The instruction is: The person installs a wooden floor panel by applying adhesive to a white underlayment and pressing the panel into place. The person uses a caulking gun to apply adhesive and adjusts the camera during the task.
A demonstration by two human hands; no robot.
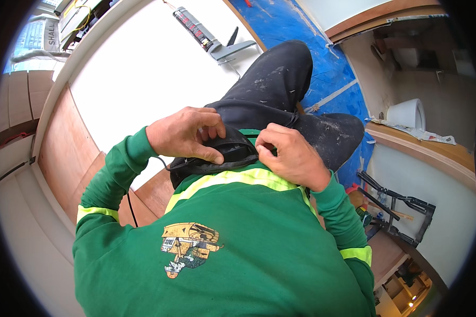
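Pinching a black pouch [225,153] at my waist, I work both hands on its top edge. My left hand [182,132] grips the rim with thumb and fingers; my right hand [291,156] is clenched on the other end, fingertips tucked out of sight. The mouth looks partly open, so closing it seems unfinished. A caulking gun [211,37] lies on the white board's [137,68] far edge. What's inside stays hidden.

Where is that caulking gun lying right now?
In the head view the caulking gun lies at the top centre on the white panel, just beyond the person's raised knee and left of the blue floor covering.
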